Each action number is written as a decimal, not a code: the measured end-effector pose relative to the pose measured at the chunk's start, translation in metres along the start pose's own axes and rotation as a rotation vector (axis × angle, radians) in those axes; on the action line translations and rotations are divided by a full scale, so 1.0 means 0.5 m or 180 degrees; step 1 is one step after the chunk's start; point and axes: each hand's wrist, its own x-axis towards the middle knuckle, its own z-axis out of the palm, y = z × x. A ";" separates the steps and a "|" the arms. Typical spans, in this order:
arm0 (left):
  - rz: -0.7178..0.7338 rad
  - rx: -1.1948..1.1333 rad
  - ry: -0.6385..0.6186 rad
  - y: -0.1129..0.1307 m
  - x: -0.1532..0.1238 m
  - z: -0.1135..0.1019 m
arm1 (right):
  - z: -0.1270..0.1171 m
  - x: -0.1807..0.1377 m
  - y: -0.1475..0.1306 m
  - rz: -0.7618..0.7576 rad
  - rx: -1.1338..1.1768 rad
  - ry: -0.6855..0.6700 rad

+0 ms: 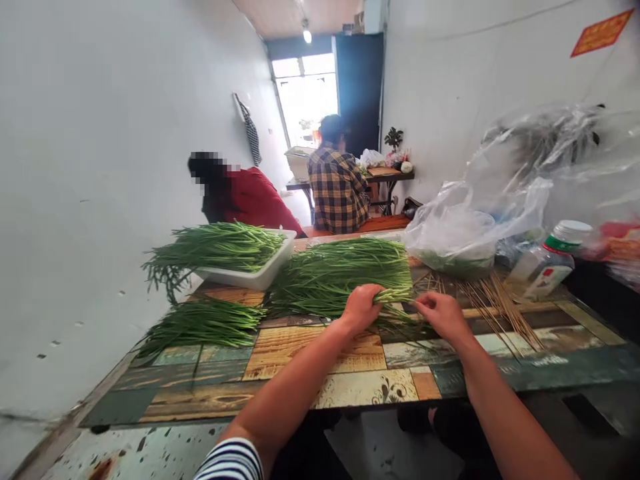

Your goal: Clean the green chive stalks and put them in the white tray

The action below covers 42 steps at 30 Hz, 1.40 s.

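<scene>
My left hand (361,307) is closed around a small bunch of green chive stalks (395,294) at the near edge of a big loose pile of chives (340,275) on the patterned table (280,380). My right hand (441,313) is just to the right, its fingers pinched at the cut ends of the same bunch. Thin bamboo skewers (495,303) lie fanned out right of my right hand.
A white tray (260,275) heaped with chives stands at the back left; another chive bundle (205,325) lies in front of it. Clear plastic bags (475,227) and a white-capped bottle (547,263) sit at the right. Two people (336,183) sit beyond the table.
</scene>
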 end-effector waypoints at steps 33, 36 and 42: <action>-0.0232 0.0144 0.0073 0.063 0.012 -0.084 | -0.049 0.025 -0.092 0.0011 -0.0009 0.0396; -0.0311 0.0043 0.0053 0.060 0.009 -0.086 | -0.059 0.019 -0.108 0.0409 -0.0028 0.0810; -0.0243 0.0067 -0.0039 0.044 0.007 -0.061 | -0.048 0.001 -0.109 0.0375 0.0108 0.0777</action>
